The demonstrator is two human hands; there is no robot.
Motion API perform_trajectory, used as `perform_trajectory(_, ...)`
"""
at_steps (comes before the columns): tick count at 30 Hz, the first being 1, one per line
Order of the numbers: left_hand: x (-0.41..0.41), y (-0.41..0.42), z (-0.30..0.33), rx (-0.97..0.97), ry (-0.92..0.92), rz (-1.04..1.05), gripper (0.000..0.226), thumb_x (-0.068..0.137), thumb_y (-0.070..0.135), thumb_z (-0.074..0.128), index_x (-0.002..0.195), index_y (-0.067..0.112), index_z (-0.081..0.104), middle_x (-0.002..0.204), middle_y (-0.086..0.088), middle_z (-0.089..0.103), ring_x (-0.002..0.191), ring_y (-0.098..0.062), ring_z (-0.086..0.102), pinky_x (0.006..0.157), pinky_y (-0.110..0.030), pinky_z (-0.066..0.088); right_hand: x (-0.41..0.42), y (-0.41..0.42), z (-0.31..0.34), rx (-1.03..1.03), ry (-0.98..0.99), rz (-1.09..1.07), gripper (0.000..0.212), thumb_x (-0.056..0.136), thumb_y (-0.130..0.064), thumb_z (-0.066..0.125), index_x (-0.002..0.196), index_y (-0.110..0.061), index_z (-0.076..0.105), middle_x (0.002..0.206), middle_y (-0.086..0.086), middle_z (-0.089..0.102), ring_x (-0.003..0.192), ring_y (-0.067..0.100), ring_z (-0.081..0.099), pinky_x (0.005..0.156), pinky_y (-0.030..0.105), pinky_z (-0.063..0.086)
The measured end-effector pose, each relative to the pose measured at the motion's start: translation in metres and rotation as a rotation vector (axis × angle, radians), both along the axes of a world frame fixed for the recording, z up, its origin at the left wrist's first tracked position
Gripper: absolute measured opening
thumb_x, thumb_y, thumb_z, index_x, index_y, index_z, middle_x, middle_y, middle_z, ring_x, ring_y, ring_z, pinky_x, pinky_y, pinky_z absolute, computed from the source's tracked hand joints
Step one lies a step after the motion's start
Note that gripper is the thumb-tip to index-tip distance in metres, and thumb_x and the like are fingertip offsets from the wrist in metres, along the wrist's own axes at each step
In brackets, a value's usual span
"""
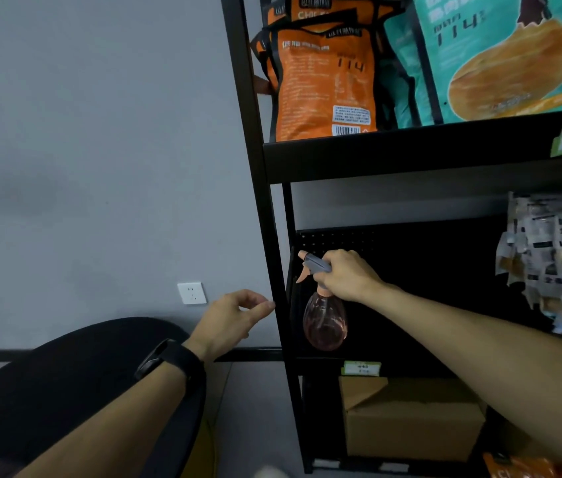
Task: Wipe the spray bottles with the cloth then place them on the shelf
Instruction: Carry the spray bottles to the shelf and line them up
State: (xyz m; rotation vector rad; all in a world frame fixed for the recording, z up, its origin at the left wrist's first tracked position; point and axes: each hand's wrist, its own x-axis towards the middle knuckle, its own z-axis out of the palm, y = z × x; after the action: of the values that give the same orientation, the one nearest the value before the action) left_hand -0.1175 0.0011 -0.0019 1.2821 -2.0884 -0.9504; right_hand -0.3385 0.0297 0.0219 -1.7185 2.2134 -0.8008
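Note:
A clear pink spray bottle [324,320] with a grey and peach trigger head stands upright at the left end of the black shelf's middle level [410,355]. My right hand [347,276] is shut around its neck and trigger head, arm reaching in from the right. My left hand [233,320] hovers just outside the shelf's left post [266,236], fingers loosely curled and apart, holding nothing. A black band sits on that wrist. No cloth is visible.
Orange and teal bags [324,74] fill the upper level. Packets [555,263] hang at the right of the middle level. A cardboard box [410,419] sits below. A round black table [76,384] lies at lower left, with a wall socket [191,293] behind it.

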Motion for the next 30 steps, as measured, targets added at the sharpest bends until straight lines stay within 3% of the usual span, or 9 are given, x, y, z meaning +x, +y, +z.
perform_trajectory(16, 0.001, -0.004, -0.006, 0.033, 0.021, -0.004, 0.028, 0.094, 0.043, 0.063, 0.107, 0.018, 0.069, 0.101, 0.011, 0.066, 0.100, -0.020, 0.066, 0.080, -0.031, 0.059, 0.001, -0.011, -0.011, 0.094, 0.006, 0.014, 0.011, 0.090, -0.023, 0.063, 0.087, -0.015, 0.055, 0.089, 0.005, 0.059, 0.070, 0.018, 0.054, 0.048, 0.024, 0.032)
perform_trajectory(20, 0.007, -0.004, -0.002, 0.024, 0.027, 0.001, 0.027, 0.094, 0.042, 0.063, 0.106, 0.019, 0.068, 0.103, 0.012, 0.066, 0.099, -0.016, 0.066, 0.073, -0.024, 0.057, 0.000, -0.013, -0.010, 0.137, -0.003, 0.014, 0.014, 0.090, -0.024, 0.064, 0.092, -0.014, 0.056, 0.095, 0.006, 0.060, 0.078, 0.020, 0.057, 0.052, 0.025, 0.037)
perform_trajectory(27, 0.018, 0.003, 0.011, 0.017, 0.049, 0.030, 0.028, 0.094, 0.042, 0.063, 0.108, 0.018, 0.068, 0.105, 0.009, 0.067, 0.101, -0.015, 0.065, 0.066, -0.016, 0.052, 0.004, 0.001, 0.006, 0.066, 0.124, -0.077, 0.041, 0.090, -0.045, 0.060, 0.112, -0.011, 0.059, 0.105, 0.006, 0.064, 0.089, 0.024, 0.063, 0.072, 0.033, 0.052)
perform_trajectory(30, 0.024, 0.010, 0.022, 0.002, 0.072, 0.048, 0.028, 0.094, 0.041, 0.064, 0.108, 0.017, 0.068, 0.107, 0.007, 0.067, 0.103, -0.017, 0.065, 0.066, -0.018, 0.052, 0.006, 0.014, 0.024, 0.035, 0.166, -0.103, 0.029, 0.091, -0.036, 0.058, 0.107, -0.012, 0.064, 0.103, 0.006, 0.066, 0.084, 0.022, 0.062, 0.063, 0.028, 0.050)
